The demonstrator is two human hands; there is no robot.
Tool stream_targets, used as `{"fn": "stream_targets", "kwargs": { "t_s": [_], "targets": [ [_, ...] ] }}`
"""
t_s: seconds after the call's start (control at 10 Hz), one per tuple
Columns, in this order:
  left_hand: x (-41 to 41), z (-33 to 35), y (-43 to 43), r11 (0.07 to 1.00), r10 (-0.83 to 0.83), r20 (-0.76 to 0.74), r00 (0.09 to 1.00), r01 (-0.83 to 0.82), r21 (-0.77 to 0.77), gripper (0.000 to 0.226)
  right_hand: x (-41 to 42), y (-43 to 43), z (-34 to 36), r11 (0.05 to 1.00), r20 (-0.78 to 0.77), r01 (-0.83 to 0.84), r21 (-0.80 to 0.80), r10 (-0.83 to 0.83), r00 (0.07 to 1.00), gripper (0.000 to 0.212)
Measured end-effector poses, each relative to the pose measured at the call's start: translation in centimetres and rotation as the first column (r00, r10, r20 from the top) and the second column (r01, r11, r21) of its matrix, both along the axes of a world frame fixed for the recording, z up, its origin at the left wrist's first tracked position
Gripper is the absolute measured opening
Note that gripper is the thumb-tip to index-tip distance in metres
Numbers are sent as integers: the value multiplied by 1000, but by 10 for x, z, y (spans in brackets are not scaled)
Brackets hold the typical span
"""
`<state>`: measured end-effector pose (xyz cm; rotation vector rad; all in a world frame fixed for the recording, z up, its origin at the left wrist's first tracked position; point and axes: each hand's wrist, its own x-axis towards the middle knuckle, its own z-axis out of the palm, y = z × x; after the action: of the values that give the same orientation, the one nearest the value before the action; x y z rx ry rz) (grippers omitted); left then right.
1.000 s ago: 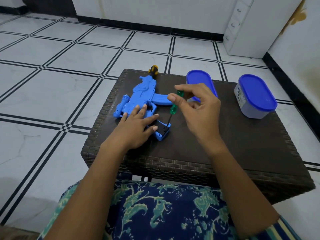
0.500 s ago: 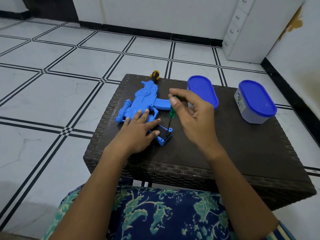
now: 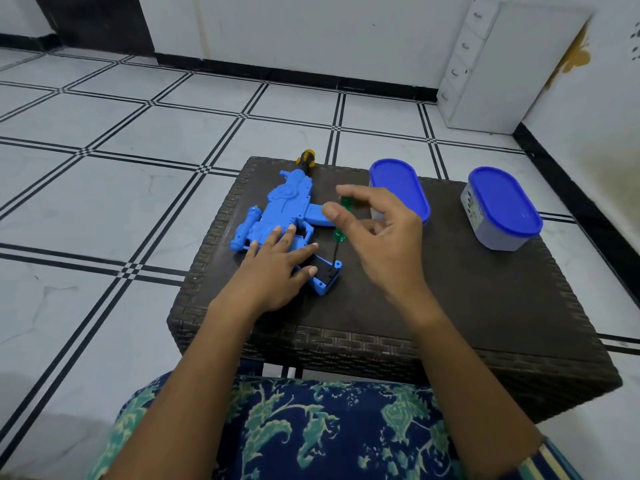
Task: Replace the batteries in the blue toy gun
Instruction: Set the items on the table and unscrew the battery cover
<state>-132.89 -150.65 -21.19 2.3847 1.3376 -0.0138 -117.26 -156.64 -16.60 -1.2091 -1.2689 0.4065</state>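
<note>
Blue toy gun (image 3: 289, 207) lies flat on its side on the dark wicker table (image 3: 450, 296), muzzle end away from the person, grip end nearest them. Left hand (image 3: 273, 268) rests flat on the gun's rear body, fingers straight and spread, pressing it down. Right hand (image 3: 379, 237) is just right of the gun, thumb and fingertips pinching the top of a green screwdriver (image 3: 339, 235). The tool stands almost upright, its shaft running down to the black battery cover (image 3: 325, 273) at the butt of the grip.

Progress, as judged: early. The cover looks to be on the grip, no batteries show anywhere, so the step in hand is working the cover screw. The tip is too small here to say if it sits in the screw head, or which way it is being turned. Left to do if this is the opening: free the screw, lift the cover, swap the cells, close up, re-screw.

Beyond the gun's muzzle, a yellow-and-black tool handle (image 3: 307, 158) at the table's far edge. Right of the gun, behind the right hand, a blue-lidded container (image 3: 398, 187); further right, well apart from the gun, a second blue-lidded container (image 3: 502, 209). Contents hidden.
</note>
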Motion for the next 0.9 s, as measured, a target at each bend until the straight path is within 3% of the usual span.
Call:
{"fn": "stream_targets", "kwargs": {
  "t_s": [0.1,0.3,0.5,0.7,0.9],
  "targets": [
    [0,-1,1,1000,2,-5,1000,-2,4,51,1,3,0,995,67,88,53,-92,994,20],
    [-1,1,1,1000,1,-8,1000,-1,-12,52,3,2,0,999,4,-14,-37,15,1000,20],
    [-1,1,1,1000,1,-8,1000,-1,-15,52,-2,1,1,996,75,75,57,-79,994,17],
    [-1,0,2,1000,0,-9,1000,0,-15,52,2,2,-2,999,11,-29,-42,30,999,20],
    [-1,-2,2,1000,5,8,1000,-5,-2,51,-6,2,1,998,61,37,47,-40,997,18]
  ]
}}
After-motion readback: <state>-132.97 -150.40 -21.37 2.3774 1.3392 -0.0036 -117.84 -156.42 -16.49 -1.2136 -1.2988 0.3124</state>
